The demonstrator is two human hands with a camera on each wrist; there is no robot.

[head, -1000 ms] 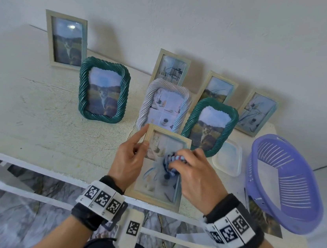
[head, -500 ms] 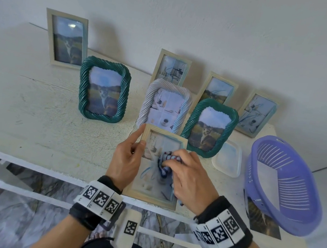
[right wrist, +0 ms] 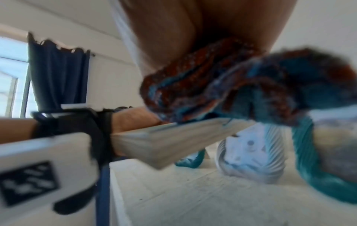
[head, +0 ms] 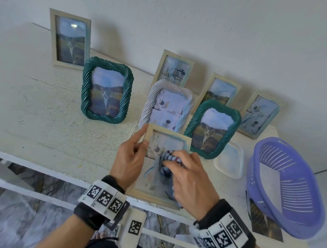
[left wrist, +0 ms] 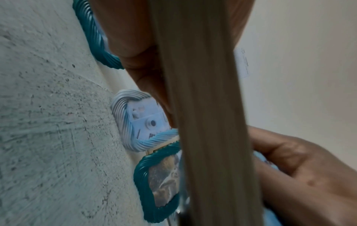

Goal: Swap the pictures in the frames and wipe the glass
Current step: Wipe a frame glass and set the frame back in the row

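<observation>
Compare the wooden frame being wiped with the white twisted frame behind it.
The wooden frame has flat, pale, straight-edged borders; the white twisted frame has rope-like ridges and rounded corners. The wooden frame is held by the left hand, while the white twisted frame stands by itself on the table. The right hand presses a striped cloth on the wooden frame's glass; nothing touches the white twisted frame. Both hold pale indoor pictures in upright format.

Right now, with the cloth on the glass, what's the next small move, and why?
Probably sweep the striped cloth down toward the near edge of the wooden frame. The right hand presses it on the upper glass; the left hand steadies the frame's side.
</observation>
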